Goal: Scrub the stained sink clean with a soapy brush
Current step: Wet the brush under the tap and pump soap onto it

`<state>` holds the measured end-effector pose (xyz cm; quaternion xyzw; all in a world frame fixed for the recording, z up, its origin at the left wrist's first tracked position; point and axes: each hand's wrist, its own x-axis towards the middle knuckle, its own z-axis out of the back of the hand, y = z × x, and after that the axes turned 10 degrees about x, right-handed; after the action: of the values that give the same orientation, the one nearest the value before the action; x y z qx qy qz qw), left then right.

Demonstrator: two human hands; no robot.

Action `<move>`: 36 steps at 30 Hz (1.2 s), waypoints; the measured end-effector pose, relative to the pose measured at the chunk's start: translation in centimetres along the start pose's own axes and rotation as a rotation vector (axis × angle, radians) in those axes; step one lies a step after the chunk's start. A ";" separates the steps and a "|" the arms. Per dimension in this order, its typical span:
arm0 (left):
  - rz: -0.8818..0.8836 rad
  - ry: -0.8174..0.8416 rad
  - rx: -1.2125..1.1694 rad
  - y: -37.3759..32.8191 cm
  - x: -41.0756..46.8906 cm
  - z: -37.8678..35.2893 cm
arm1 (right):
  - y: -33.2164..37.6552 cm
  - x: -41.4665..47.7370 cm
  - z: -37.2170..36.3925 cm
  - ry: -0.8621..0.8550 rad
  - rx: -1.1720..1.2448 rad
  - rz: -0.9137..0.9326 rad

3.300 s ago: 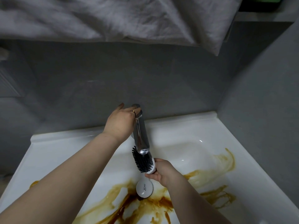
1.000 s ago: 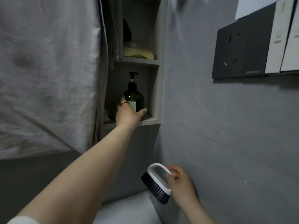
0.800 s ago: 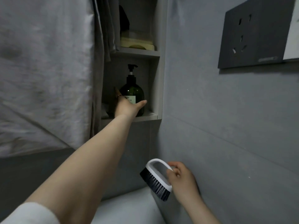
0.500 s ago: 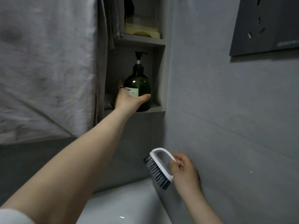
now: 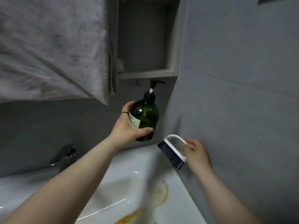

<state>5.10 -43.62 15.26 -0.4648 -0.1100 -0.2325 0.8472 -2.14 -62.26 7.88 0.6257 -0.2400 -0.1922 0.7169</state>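
Note:
My left hand (image 5: 127,127) grips a dark green pump soap bottle (image 5: 144,117) in the air, below the wall shelf and above the sink's back edge. Just right of it, my right hand (image 5: 195,153) holds a white scrub brush (image 5: 172,151) by its loop handle, black bristles facing down-left toward the basin. The white sink (image 5: 132,160) fills the bottom of the view, with brown-yellow stains (image 5: 162,194) on its right side and near the bottom edge.
A chrome faucet (image 5: 62,156) stands at the sink's back left. A grey cloth (image 5: 51,46) hangs at upper left beside a recessed wall shelf (image 5: 146,74). A grey wall (image 5: 234,94) closes off the right side.
My left hand lifted the soap bottle off the shelf and brought it down over the sink. The view dropped, so the sink and faucet show again. The brush stays in my right hand.

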 end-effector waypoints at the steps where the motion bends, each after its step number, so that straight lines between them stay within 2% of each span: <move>1: 0.037 0.015 0.021 1.4 -0.4 -0.5 | -0.6 0.0 -0.3 -0.007 -0.004 -0.023; 10: 0.299 0.159 0.107 12.0 -2.2 -7.0 | -6.0 0.1 -2.5 -0.200 0.068 -0.138; 18: 0.228 0.281 0.145 14.9 -1.3 -10.8 | -8.4 0.2 -5.0 -0.345 0.106 -0.220; 21: 0.233 0.274 0.081 16.3 -0.6 -11.8 | -8.7 0.5 -5.5 -0.379 0.189 -0.298; 25: 0.242 0.253 0.061 17.1 0.6 -12.1 | -9.3 0.9 -5.6 -0.362 0.372 -0.441; 28: 0.233 0.275 0.278 17.4 2.0 -11.2 | -9.3 0.9 -5.7 -0.240 0.581 -0.562; 32: 0.175 0.427 0.560 17.3 3.7 -10.0 | -8.6 1.2 -6.5 -0.136 0.777 -0.695; 34: 0.179 0.413 0.544 17.0 3.6 -9.8 | -8.7 1.6 -7.1 -0.133 0.805 -0.724; 36: 0.141 0.295 0.409 16.1 3.1 -9.5 | -8.7 1.9 -7.7 -0.102 0.815 -0.728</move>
<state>15.49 -45.04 -0.51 -0.2512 0.0026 -0.2110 0.9446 4.11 -58.43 -1.29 0.8852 -0.0976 -0.3493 0.2913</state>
